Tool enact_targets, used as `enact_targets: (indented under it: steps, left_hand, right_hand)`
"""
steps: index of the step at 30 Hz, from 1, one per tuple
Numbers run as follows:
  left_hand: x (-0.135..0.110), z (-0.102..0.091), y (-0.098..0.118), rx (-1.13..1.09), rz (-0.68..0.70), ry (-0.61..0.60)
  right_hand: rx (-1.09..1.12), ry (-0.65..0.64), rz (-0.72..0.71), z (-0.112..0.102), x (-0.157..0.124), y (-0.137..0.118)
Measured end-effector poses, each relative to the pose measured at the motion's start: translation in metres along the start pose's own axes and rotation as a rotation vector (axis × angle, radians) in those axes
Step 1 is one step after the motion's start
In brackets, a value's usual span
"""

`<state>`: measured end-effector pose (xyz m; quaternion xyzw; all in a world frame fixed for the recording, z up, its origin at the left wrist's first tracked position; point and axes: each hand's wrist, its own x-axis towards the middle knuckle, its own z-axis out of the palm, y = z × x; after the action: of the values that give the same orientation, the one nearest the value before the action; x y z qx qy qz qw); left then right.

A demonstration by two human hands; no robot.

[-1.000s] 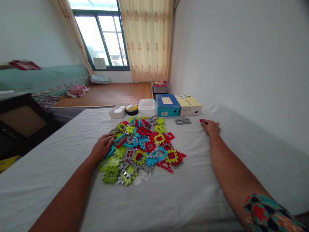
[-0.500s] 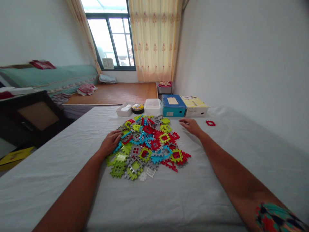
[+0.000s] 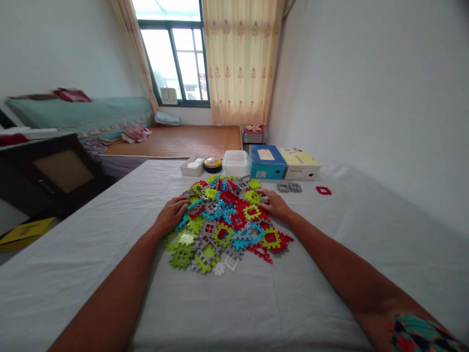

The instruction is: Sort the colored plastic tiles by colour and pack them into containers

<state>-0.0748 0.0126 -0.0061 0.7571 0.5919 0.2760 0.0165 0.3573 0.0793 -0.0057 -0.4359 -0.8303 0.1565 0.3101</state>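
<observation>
A heap of flat plastic puzzle tiles in red, blue, green and grey lies on a white-sheeted bed. My left hand rests on the heap's left edge, fingers curled loosely over the tiles. My right hand lies on the heap's right upper edge, fingers stretched flat and touching a red tile. Apart from the heap, a joined grey tile pair and one red tile lie further right.
At the bed's far edge stand a white tray, a round black-and-yellow tin, a clear lidded box, a blue box and a yellow-white box. A white wall runs along the right.
My right hand let go of the red tile at the far right, then drew back left onto the heap. The left hand stayed on the heap.
</observation>
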Motion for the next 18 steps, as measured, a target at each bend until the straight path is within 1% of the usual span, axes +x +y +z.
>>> enact_targets:
  steps: [2, 4, 6, 9, 11, 13, 15, 18]
  left_hand:
    - [0.0, 0.0, 0.0, -0.006, 0.002, 0.002]
    - [-0.001, 0.001, -0.001, -0.011, 0.0, 0.006]
    - [-0.001, 0.002, -0.002, -0.013, 0.0, 0.01]
    - [-0.001, 0.003, -0.003, -0.018, 0.006, 0.011]
    - [-0.001, 0.003, -0.002, -0.023, 0.003, 0.009]
    - [0.0, 0.002, -0.002, -0.026, -0.002, 0.006]
    - [0.0, 0.002, -0.002, -0.026, 0.002, 0.004]
    - [0.001, 0.001, -0.003, -0.025, 0.007, 0.007]
  right_hand:
    - [0.178, -0.006, 0.036, -0.002, 0.003, -0.003]
    - [0.35, -0.056, 0.029, -0.008, 0.006, -0.005]
    - [0.413, -0.116, 0.002, -0.017, 0.007, -0.003]
    - [0.29, -0.195, 0.036, -0.037, 0.006, 0.007]
    - [0.181, -0.286, 0.073, -0.05, 0.004, 0.016]
    - [0.107, -0.378, 0.072, -0.06, 0.001, 0.022]
    - [0.068, -0.43, 0.037, -0.064, -0.001, 0.023]
    - [0.059, -0.451, -0.012, -0.064, -0.003, 0.017]
